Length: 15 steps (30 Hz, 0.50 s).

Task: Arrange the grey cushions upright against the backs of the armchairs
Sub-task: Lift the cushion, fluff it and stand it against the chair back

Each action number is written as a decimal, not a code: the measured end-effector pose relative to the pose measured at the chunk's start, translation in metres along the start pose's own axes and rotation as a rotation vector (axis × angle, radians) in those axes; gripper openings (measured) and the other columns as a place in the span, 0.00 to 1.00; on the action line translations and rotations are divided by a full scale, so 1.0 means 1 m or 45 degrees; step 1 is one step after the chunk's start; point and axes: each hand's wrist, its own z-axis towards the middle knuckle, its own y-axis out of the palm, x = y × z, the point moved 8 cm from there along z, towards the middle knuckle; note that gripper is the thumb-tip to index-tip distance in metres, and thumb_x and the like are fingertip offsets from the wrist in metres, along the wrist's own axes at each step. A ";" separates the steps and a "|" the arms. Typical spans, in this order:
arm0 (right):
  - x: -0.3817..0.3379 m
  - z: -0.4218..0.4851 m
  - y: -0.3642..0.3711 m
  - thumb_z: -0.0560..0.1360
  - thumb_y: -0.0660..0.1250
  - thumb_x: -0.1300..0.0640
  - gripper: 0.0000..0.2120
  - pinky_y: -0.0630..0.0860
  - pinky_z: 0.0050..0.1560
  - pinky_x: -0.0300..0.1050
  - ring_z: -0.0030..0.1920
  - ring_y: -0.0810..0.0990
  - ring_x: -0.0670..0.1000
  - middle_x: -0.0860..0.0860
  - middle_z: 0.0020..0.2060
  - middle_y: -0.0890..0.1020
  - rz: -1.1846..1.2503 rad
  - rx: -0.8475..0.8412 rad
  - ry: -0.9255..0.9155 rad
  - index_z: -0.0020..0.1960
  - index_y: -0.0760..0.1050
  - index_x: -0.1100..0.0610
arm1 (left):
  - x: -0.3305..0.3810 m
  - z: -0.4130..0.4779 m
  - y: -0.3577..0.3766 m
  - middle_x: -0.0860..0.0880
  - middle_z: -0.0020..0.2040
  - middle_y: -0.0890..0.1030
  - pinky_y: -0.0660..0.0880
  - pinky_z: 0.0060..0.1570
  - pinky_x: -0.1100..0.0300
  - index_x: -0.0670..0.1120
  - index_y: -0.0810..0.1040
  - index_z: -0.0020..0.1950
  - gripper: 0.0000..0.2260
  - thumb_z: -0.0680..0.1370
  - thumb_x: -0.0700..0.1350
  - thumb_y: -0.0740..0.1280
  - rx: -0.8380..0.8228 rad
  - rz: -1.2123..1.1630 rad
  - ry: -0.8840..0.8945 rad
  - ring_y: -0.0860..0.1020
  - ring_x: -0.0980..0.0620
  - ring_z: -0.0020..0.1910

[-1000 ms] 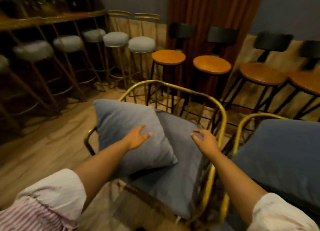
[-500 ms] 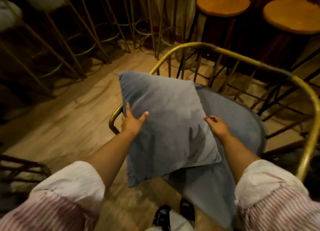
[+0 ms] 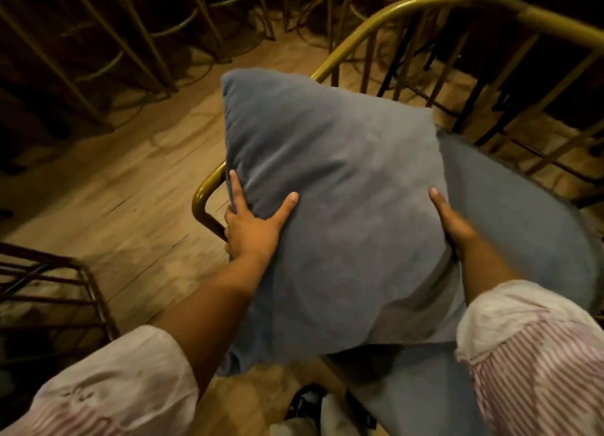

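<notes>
A square grey cushion (image 3: pixel 333 206) fills the middle of the view, tilted and raised over the armchair's grey seat pad (image 3: pixel 510 213). My left hand (image 3: pixel 255 226) grips its left edge, thumb on the front face and fingers behind. My right hand (image 3: pixel 454 226) holds the right edge, its fingers hidden behind the fabric. The armchair's gold metal frame (image 3: pixel 425 7) curves around the back and right, with thin vertical bars; its left arm end (image 3: pixel 204 203) shows just beside my left hand.
Legs and foot rings of bar stools (image 3: pixel 137 53) stand on the wooden floor (image 3: pixel 124 187) at the upper left. A dark metal chair frame (image 3: pixel 55 291) sits at the lower left. My shoes (image 3: pixel 313 409) show at the bottom edge.
I have leaned in closer and my view has tipped downward. Both hands went from reaching and touching the cushion to gripping its side edges, and the cushion is lifted off the seat.
</notes>
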 end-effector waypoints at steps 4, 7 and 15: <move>-0.007 -0.031 -0.009 0.49 0.70 0.21 0.59 0.66 0.71 0.60 0.69 0.72 0.58 0.52 0.71 0.72 0.157 0.036 -0.031 0.73 0.66 0.49 | 0.002 0.000 -0.005 0.44 0.74 0.65 0.66 0.69 0.43 0.64 0.42 0.76 0.49 0.64 0.69 0.69 -0.058 -0.070 0.046 0.67 0.39 0.71; -0.032 -0.100 -0.020 0.64 0.70 0.31 0.46 0.67 0.70 0.53 0.69 0.71 0.59 0.54 0.71 0.71 0.253 0.125 -0.087 0.74 0.64 0.55 | 0.018 -0.012 -0.013 0.47 0.75 0.66 0.67 0.70 0.48 0.60 0.46 0.78 0.47 0.67 0.64 0.71 -0.138 -0.154 0.149 0.68 0.43 0.72; 0.031 -0.212 -0.086 0.64 0.74 0.38 0.41 0.71 0.64 0.48 0.65 0.75 0.58 0.57 0.68 0.75 0.539 0.577 -0.017 0.71 0.69 0.57 | 0.076 -0.023 0.041 0.51 0.74 0.68 0.67 0.69 0.56 0.55 0.56 0.78 0.41 0.70 0.59 0.72 -0.672 -0.038 0.330 0.70 0.48 0.71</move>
